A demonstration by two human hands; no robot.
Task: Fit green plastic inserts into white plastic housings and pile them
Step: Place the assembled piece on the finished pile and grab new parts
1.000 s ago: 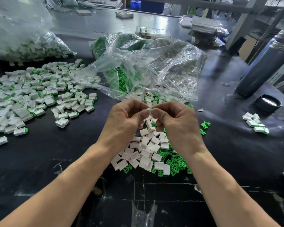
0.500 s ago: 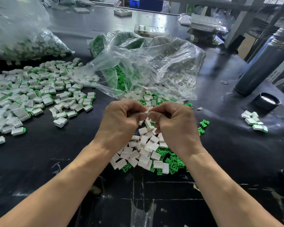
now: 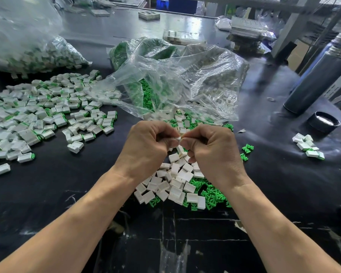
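My left hand (image 3: 146,148) and my right hand (image 3: 213,152) meet knuckle to knuckle above the table's middle. Between their fingertips they pinch a small white housing (image 3: 178,138); only its top edge shows, and any green insert in it is hidden. Under the hands lies a heap of loose white housings (image 3: 173,182) mixed with loose green inserts (image 3: 211,194). A wide spread of assembled white-and-green pieces (image 3: 43,115) covers the table's left side.
A crumpled clear bag (image 3: 181,81) of green and white parts lies behind the hands. Another filled bag (image 3: 28,52) sits far left. A dark flask (image 3: 319,79) and its lid (image 3: 324,122) stand at right, near a small cluster of pieces (image 3: 307,146).
Both hands have stayed pressed together over the heap, with the fingertips drawing slightly closer on the white piece. Nothing else on the table has moved.
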